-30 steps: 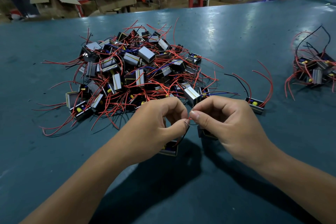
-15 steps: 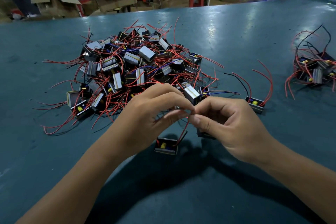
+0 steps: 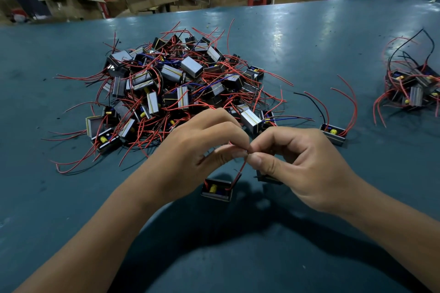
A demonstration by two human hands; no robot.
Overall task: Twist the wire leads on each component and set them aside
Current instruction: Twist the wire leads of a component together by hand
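Tabletop [image 3: 71, 197] of worn teal fills the frame, carrying a large tangled heap of small grey box components with red wire leads [image 3: 176, 88] at upper centre, apparently still waiting. A far smaller cluster of the same components [image 3: 414, 93] sits at the right edge, likely finished, so most of the work seems left. At centre, the left hand [image 3: 200, 152] and right hand [image 3: 302, 164] meet fingertip to fingertip, both pinching the thin red lead [image 3: 242, 169] rising from one small black component [image 3: 217, 190] resting on the tabletop just below them.
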